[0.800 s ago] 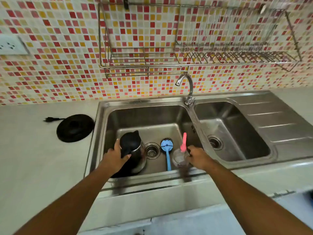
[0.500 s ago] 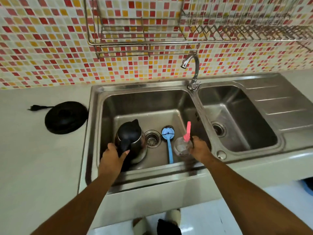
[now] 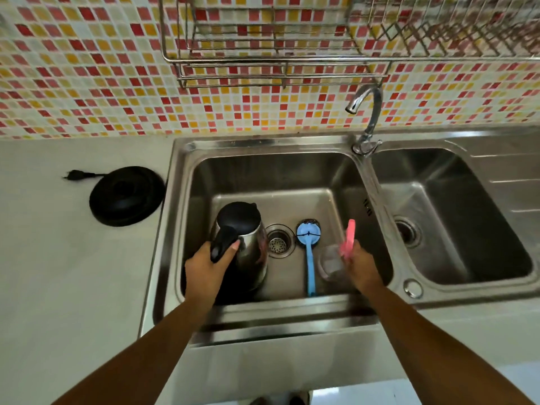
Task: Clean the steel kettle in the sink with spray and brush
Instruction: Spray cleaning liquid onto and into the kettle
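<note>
A steel kettle (image 3: 251, 247) with a black lid and black handle stands upright at the left of the left sink basin (image 3: 277, 173). My left hand (image 3: 207, 267) is wrapped around its handle. A clear spray bottle (image 3: 331, 263) with a pink nozzle stands at the basin's front right, and my right hand (image 3: 362, 267) grips it just below the nozzle. Between kettle and bottle a blue long-handled brush (image 3: 309, 258) lies flat on the basin floor, its round head pointing away from me, beside the drain (image 3: 279, 239).
The black kettle base (image 3: 127, 195) with its plug lies on the white counter left of the sink. A curved tap (image 3: 366, 118) stands between the two basins. The right basin (image 3: 455, 217) holds nothing. A wire dish rack (image 3: 292, 58) hangs on the mosaic wall above.
The camera has tilted down and moved closer over the sink. Both hands keep their holds on the kettle handle and the spray bottle, which stay in place.
</note>
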`<state>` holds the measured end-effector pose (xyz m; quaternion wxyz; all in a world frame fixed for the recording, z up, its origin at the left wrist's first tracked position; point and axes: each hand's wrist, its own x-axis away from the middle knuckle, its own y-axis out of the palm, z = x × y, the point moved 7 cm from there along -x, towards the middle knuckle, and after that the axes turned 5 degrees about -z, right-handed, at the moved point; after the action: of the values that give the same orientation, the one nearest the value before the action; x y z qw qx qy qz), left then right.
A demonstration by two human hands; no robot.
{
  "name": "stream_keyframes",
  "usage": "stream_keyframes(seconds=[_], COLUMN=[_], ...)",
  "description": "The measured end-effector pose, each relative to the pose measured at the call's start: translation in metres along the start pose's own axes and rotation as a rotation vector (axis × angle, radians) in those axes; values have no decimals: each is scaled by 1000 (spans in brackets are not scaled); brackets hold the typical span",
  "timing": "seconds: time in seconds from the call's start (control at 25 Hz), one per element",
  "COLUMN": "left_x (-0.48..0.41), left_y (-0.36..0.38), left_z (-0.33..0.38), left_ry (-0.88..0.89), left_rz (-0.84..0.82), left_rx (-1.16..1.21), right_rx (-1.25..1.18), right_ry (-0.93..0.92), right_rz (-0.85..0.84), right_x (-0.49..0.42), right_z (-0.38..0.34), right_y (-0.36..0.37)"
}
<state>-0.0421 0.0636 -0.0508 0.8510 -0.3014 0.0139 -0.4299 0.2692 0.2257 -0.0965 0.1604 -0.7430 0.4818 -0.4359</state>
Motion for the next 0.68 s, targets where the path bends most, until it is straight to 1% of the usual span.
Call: stream_keyframes(seconds=[0.04,0.12,0.16,0.24,0.32,0.36,0.44,0.48,0.52,0.6,0.68], left_x=[-1,-4,-4,-2,3,5,7,9,11,15,21], left_y=[-10,-28,-36,-54,-70,-76,-85,-89,-92,-93,-87], left_z=[13,31,39,56,77,86,104,110,117,130,145], left_ry=[36,70,78,117,143,157,197,211,231,262,317], left_rz=[41,55,44,10,-18,-33,-59,-59,-60,-70,-85], left_rx=[-11,31,79,202,349,413,493,504,509,498,433], right_rx=[7,-44,-114,-311,-405,-414,-357,-334,-375,-467,-501], right_ry=[-45,-191,-274,-372,-512,-588,-723,-729,-676,-528,-470], right_rz=[9,25,25,43,127,167,235,256,229,39,-161], right_x=[7,26,37,69,106,125,157,166,171,176,183], right_z=[-5,-19,-29,-54,-87,-103,-130,-140,-145,-147,-147], right_y=[-5,-15,-21,-44,-76,-91,-117,-126,-132,-128,-119])
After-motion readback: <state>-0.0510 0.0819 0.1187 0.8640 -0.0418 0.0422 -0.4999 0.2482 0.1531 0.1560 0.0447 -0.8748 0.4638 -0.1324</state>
